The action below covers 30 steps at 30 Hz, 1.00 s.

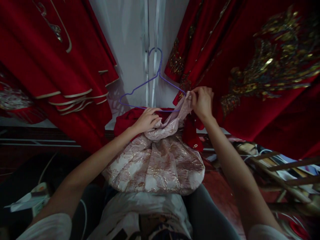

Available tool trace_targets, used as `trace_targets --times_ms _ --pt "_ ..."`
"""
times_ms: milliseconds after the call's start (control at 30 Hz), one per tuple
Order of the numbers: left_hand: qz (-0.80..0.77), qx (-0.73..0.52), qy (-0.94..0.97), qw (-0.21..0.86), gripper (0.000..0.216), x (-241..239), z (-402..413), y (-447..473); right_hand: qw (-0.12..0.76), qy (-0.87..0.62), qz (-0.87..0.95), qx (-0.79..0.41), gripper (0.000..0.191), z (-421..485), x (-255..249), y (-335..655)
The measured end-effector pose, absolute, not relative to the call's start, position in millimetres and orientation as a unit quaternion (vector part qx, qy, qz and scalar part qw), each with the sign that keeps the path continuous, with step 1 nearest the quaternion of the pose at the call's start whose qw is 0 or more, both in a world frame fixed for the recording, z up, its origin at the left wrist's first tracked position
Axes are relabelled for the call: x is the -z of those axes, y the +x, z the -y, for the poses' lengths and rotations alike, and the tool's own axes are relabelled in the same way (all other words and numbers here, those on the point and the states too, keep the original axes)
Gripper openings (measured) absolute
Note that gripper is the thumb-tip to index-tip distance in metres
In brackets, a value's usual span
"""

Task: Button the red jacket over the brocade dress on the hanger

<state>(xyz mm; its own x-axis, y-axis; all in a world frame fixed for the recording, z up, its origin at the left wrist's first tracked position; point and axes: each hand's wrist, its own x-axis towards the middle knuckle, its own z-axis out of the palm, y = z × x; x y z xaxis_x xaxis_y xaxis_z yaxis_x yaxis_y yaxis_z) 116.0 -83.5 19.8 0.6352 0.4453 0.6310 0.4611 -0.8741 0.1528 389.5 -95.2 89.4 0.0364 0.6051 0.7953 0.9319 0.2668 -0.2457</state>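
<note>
A purple wire hanger (140, 90) hangs by its hook from a white rail against the wall in front of me. A pale pink and gold brocade garment (155, 160) droops from it down to my lap, over a red garment (125, 121). My left hand (147, 120) is closed on the bunched brocade just under the hanger's bottom bar. My right hand (202, 101) pinches the upper edge of the brocade at the hanger's right shoulder.
Red embroidered robes hang on both sides: one with cream trim (62, 66) at the left, one with gold sequin work (270, 66) at the right. A wooden frame (282, 173) and papers lie low at the right. Dark clutter sits at lower left.
</note>
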Motion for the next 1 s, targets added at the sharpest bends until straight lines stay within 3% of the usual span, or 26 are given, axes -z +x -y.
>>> trace_targets --times_ms 200,367,533,800,1000 --pt "0.256 0.378 -0.889 -0.022 0.032 -18.3 90.4 127.7 0.477 -0.574 0.655 0.118 0.045 71.3 -76.9 368.6" --pt "0.266 0.409 -0.868 -0.089 0.032 -36.0 83.9 99.0 0.448 -0.569 0.678 0.123 0.051 74.7 -69.4 376.1" --pt "0.464 0.544 -0.7 -0.008 0.036 -34.5 53.0 32.8 0.44 -0.564 0.686 0.131 0.051 83.0 -79.2 382.8" --pt "0.569 0.526 -0.629 -0.059 0.036 18.0 25.4 -35.4 0.447 -0.561 0.686 0.118 0.051 77.9 -86.1 389.6" --pt "0.548 0.544 -0.633 -0.05 0.035 6.9 14.6 -31.7 0.435 -0.566 0.693 0.101 0.054 78.3 -87.5 390.1"
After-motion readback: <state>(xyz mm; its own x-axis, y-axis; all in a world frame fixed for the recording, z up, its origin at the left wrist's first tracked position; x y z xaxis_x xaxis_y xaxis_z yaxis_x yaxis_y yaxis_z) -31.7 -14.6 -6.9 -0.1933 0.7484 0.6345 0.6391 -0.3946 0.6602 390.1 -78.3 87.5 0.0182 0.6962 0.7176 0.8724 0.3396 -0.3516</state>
